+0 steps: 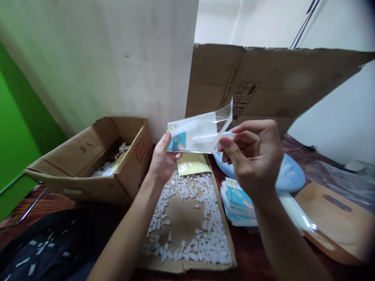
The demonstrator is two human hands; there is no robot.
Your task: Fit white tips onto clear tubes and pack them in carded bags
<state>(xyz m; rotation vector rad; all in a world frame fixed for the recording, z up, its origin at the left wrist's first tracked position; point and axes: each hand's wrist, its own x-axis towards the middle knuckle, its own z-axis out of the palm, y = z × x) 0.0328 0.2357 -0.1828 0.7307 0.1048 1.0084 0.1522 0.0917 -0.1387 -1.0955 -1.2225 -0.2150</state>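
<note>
My left hand is closed on the left end of a see-through plastic bag with a white and teal printed card inside. The bag's right end stands open, its flap sticking up. There my right hand pinches a translucent tube, whose far part lies within the bag. Below the hands, many small white plastic tips lie scattered on a flat cardboard sheet. A pale yellow packet rests at the sheet's far end.
To the left stands an open cardboard box with white pieces inside. A stack of printed cards, a blue basin and an orange plastic bin are on the right. A large cardboard panel rises behind.
</note>
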